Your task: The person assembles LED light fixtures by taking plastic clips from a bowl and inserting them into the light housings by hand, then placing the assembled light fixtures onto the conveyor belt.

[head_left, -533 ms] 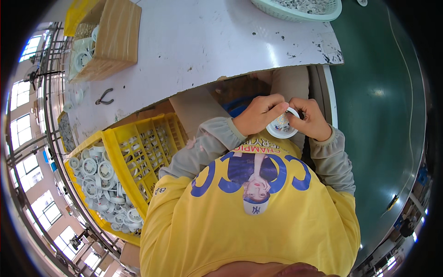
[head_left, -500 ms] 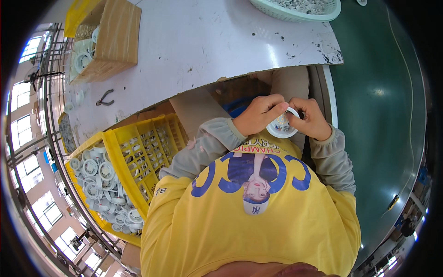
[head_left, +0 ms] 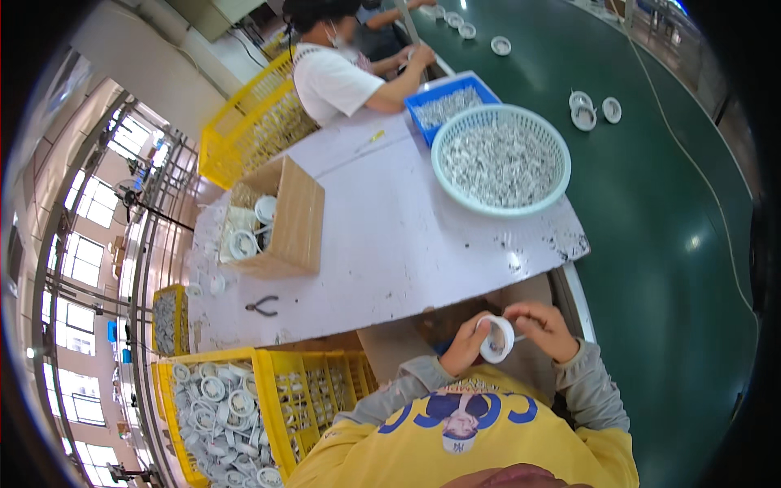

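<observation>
Both hands up in front of chest, just below the near edge of the white table (head_left: 390, 244), forearms in grey sleeves coming up from lower edge and bending inward so the hands meet.

Left hand (head_left: 465, 346): wrist bent, fingers curled together round the left side of a white ring-shaped part (head_left: 497, 339), thumb on its rim. Right hand (head_left: 543, 327): knuckles up, fingers bent and closed on the right side of the same part, fingertips pressing at its edge. So the ring is pinched betw. both hands, held on edge w/ its open face toward the camera, clear of the table, over the lap. Exact finger contact on the far side: can't tell, hidden by the part.

Around: pliers (head_left: 262, 306) lie on the table well left of the hands. Cardboard box (head_left: 293, 215) w/ more white rings stands further back-left. Pale round basket (head_left: 500, 159) full of small grey bits sits at the table's far right corner; blue tray (head_left: 451, 102) just behind it. Yellow crate (head_left: 244, 407) w/ white rings and dividers at lower left, beside the person's left elbow. Green conveyor belt (head_left: 667, 228) runs along the right, a few white rings on it far up. Another person (head_left: 333, 77) in a white shirt sits at the table's far end, arms reaching toward the belt.
</observation>
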Demonstrator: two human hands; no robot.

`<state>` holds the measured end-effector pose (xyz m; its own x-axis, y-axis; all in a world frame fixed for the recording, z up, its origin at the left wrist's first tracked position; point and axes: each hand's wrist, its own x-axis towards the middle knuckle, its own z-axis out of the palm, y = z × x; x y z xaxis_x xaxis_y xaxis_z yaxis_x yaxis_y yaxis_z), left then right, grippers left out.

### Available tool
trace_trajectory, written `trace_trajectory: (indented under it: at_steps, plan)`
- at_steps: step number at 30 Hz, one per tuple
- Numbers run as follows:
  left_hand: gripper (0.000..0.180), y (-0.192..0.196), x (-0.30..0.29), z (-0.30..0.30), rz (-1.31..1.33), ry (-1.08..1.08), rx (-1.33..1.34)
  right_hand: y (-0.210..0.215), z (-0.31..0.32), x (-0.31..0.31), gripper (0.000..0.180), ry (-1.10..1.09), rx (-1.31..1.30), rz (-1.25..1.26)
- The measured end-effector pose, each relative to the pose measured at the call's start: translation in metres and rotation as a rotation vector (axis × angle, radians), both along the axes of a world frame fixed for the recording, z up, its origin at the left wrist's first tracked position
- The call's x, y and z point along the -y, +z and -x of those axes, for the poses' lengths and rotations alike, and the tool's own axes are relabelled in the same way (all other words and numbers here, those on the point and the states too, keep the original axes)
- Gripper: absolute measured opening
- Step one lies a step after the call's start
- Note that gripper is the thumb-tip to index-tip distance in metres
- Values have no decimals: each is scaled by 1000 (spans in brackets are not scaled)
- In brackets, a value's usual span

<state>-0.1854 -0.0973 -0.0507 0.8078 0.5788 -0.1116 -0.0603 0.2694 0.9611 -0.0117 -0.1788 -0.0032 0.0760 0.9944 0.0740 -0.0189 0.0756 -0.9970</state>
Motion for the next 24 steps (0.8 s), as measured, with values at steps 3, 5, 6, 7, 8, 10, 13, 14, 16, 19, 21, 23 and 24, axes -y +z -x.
trace_trajectory:
  at_steps: [3,5,6,7,8,10,13,14,16,19,21,23,24]
  plan:
    - [35,0,-2,-1,71,-70,51,-6,3,-1,23,47,-3,-67]
    - [34,-2,-3,-1,65,-102,57,-4,6,-1,24,65,-122,-18]
    - [34,-2,-5,-1,111,-107,57,-1,7,-1,25,72,-191,55]
    - [34,-2,-6,-2,160,-112,56,1,8,-2,26,79,-260,130]
    - [34,-1,-6,-2,168,-94,64,0,9,-2,26,82,-292,126]
    - [34,3,-10,-3,173,-125,83,0,8,-4,24,81,-325,137]
    - [35,-5,-11,-3,221,-137,135,-2,12,-7,20,49,-422,92]
    - [36,-9,-10,-2,265,-118,168,-4,14,-8,18,19,-486,35]
    - [36,-9,-7,-4,248,-76,141,-12,15,-8,17,25,-464,45]
    - [38,-8,-7,-5,165,-51,97,-6,14,-6,18,31,-445,127]
    - [38,-5,-5,-8,146,30,55,-1,15,-4,20,55,-403,19]
    - [39,-5,-8,-7,102,6,67,-3,17,-4,21,57,-410,19]
    - [39,-4,-9,-6,53,-14,74,-4,17,-5,22,64,-422,16]
